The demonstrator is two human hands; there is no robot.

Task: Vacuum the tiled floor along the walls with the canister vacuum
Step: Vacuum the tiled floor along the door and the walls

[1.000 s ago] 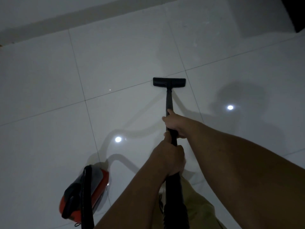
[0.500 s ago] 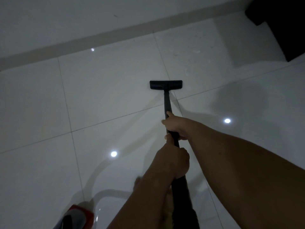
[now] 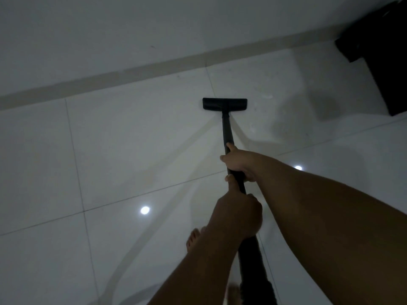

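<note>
A black vacuum wand point(image 3: 226, 130) runs from my hands down to a flat black floor nozzle point(image 3: 224, 104) resting on the white tiled floor point(image 3: 123, 139), a short way from the beige skirting point(image 3: 132, 73) of the wall. My right hand point(image 3: 239, 164) grips the wand higher along the tube. Just behind it, my left hand point(image 3: 240, 214) is closed around the thicker black hose end point(image 3: 253, 271). The canister itself is out of view.
A dark piece of furniture point(image 3: 383, 51) stands at the upper right against the wall. My bare foot point(image 3: 193, 238) is on the tile below my left forearm. Ceiling lights reflect as bright spots on the glossy floor.
The view has moved forward toward the wall, and the nozzle now lies closer to the skirting. The red canister has dropped out of frame at the bottom left. Both hands keep their grip.
</note>
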